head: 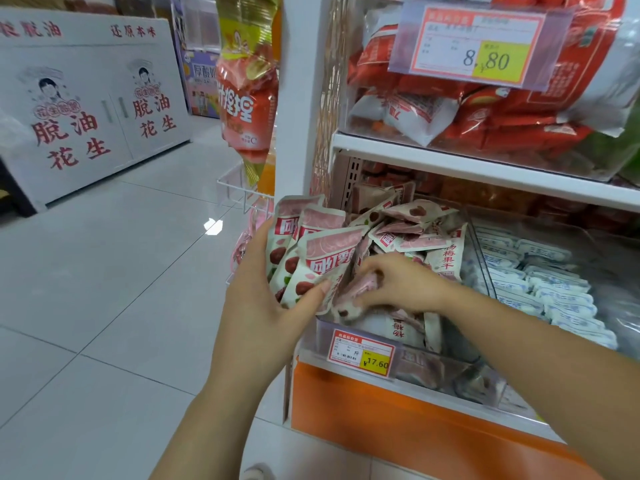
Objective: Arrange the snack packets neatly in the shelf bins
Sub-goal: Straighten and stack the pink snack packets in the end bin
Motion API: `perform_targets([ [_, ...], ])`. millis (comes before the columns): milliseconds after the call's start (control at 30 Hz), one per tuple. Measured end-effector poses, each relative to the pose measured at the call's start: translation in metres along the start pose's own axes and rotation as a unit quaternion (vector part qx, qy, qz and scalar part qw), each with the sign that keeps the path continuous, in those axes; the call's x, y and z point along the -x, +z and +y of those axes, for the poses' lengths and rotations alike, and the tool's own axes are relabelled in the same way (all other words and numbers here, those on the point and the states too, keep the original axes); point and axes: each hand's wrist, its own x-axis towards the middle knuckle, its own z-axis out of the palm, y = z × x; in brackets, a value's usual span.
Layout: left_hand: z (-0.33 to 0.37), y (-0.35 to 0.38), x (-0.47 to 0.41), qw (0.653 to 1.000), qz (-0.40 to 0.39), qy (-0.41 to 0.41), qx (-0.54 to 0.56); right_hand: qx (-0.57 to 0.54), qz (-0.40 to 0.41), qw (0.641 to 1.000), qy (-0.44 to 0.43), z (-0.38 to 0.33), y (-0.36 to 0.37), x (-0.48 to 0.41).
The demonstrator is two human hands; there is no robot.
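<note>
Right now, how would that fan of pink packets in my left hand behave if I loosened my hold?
The pink packets look glossy, so probably slippery and likely to slide apart. They seem small and light, and their edges bend in the left hand, so likely floppy.

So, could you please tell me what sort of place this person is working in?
Most likely a snack shop or supermarket aisle: clear shelf bins filled with packets, a price tag reading 17.60 on the bin front, and a printed peanut display stand across the tiled floor.
</note>
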Motion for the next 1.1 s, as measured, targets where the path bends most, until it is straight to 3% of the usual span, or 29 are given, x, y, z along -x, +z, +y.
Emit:
perform_targets([
  [133,0.000,0.000,0.001,1.000,0.008,-0.014,0.003,-0.113,0.173,0.978,-0.033,-0.010,-0.016,0.042],
  [300,-0.001,0.002,0.003,0.999,0.026,-0.019,-0.004,-0.181,0.363,0.913,-0.042,-0.005,-0.023,0.078],
  [433,0.000,0.007,0.005,1.000,0.017,-0.017,-0.006,-0.024,0.468,0.883,-0.036,0.011,-0.044,0.068],
  [500,0.000,0.008,0.005,1.000,0.010,-0.011,-0.009,0.055,0.449,0.892,-0.014,0.026,-0.055,0.049],
  [600,-0.002,0.009,0.003,1.000,0.009,-0.002,-0.012,0.092,0.296,0.950,0.032,0.040,-0.062,0.018],
  [667,-0.002,0.010,0.002,1.000,0.014,-0.001,-0.008,0.136,0.227,0.962,0.071,0.051,-0.067,0.004],
  [767,-0.003,0.011,-0.001,1.000,0.016,-0.002,-0.004,0.160,0.207,0.957,0.128,0.058,-0.075,-0.002],
  [867,-0.004,0.012,-0.002,1.000,0.015,-0.007,-0.006,0.196,0.173,0.960,0.096,0.064,-0.076,-0.002],
  [967,-0.004,0.011,0.000,1.000,0.007,-0.012,-0.013,0.172,0.153,0.971,0.058,0.070,-0.078,-0.002],
  [1100,-0.004,0.011,0.002,1.000,-0.005,-0.005,-0.019,0.113,0.158,0.976,0.100,0.067,-0.080,-0.004],
])
